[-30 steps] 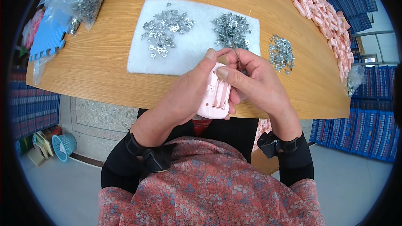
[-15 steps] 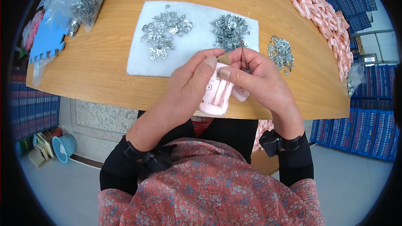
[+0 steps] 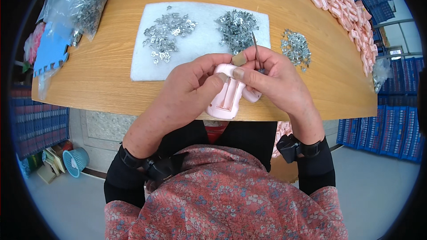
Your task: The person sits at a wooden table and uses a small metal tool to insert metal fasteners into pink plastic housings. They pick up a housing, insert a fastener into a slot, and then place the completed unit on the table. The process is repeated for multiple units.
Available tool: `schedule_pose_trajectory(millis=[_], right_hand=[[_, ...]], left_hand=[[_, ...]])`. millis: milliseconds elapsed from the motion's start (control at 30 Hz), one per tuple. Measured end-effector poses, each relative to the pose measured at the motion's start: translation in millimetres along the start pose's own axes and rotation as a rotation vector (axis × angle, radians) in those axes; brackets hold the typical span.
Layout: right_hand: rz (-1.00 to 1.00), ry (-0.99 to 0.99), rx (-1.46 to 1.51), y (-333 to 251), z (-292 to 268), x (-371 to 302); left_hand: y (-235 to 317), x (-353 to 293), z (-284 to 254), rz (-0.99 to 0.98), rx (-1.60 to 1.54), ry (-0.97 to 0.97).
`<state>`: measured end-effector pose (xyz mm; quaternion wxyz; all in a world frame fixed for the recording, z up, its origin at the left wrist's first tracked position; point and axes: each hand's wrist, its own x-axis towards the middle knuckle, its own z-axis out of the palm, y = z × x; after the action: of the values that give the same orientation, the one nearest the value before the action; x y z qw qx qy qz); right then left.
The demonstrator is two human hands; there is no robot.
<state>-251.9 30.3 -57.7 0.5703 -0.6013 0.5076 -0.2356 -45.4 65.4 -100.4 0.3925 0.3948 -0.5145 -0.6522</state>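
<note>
Pink plastic casing (image 3: 229, 93), long recess facing up, is held at the middle of the worktop's (image 3: 102, 75) near edge, the left hand (image 3: 191, 82) gripping its upper left side while the right hand (image 3: 280, 80) pinches its top end, metal tweezers (image 3: 255, 46) between the fingers and a second pink piece (image 3: 251, 95) tucked beneath. With the grip gathered at one end, a slack thumb could let the casing drop over that edge; a stray tweezer point could scratch it. No brand or writing is legible on the casing; pale marks on blue racks (image 3: 378, 129) beyond the worktop's near right corner are too small to read.
</note>
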Motion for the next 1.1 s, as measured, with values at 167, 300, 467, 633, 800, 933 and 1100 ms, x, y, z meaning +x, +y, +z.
schedule_pose_trajectory(millis=[167, 300, 467, 633, 800, 933, 1100], right_hand=[[-0.005, -0.002, -0.046, -3.8, 0.8, -4.4], [-0.029, 0.030, 0.173, -7.1, 4.7, -9.2], [-0.205, 0.121, 0.129, 2.3, 10.3, -8.9], [-0.221, 0.076, 0.123, 3.6, 16.1, -8.2], [-0.185, 0.003, -0.003, 1.0, 9.8, 0.1], [-0.117, -0.053, 0.000, -3.8, 0.3, 1.6], [-0.133, 0.094, 0.149, 2.5, 4.6, -5.2]], left_hand=[[23.4, 2.6, 3.4, 0.104, 0.617, -0.041], [9.1, 3.6, 0.7, 0.172, 0.423, 0.015], [-0.5, -1.8, -2.0, -0.064, -0.436, -0.032], [0.3, -0.9, -0.6, -0.103, -0.553, -0.098], [-4.1, -3.8, -3.3, -0.156, -0.730, -0.228], [-8.4, -5.0, -5.6, -0.226, -0.853, -0.281], [-7.6, -0.7, -3.7, -0.221, -0.976, -0.275]])
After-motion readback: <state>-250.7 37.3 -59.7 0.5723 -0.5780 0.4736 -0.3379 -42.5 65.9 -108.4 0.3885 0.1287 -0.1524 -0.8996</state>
